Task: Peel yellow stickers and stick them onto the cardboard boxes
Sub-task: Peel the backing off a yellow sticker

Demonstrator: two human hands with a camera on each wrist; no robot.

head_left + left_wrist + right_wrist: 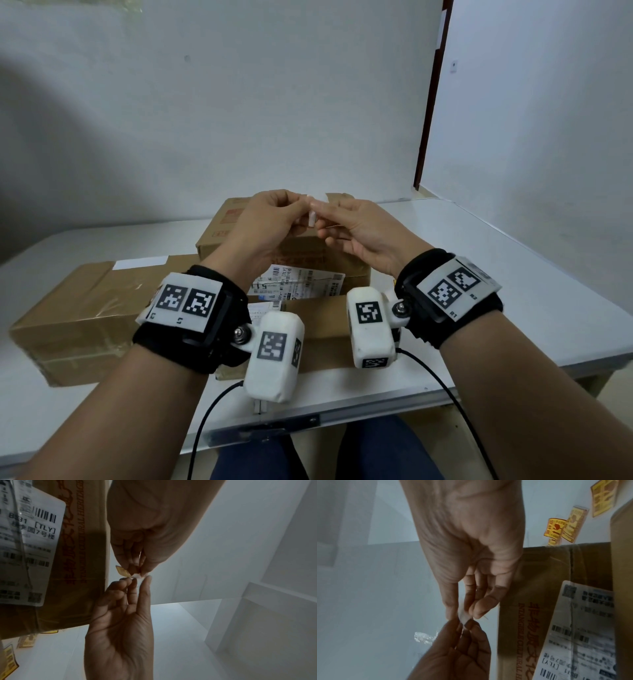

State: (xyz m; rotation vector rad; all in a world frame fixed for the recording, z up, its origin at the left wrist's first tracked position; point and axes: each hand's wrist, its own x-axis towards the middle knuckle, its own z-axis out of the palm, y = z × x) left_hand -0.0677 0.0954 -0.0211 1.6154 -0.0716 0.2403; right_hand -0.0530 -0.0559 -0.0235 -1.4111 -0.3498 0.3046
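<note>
Yellow sticker [122, 571], pinched by both hands' fingertips [147, 578]

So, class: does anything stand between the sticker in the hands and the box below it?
Nothing visible does. Both hands pinch the sticker in the air above the box; only open air lies between them.
</note>
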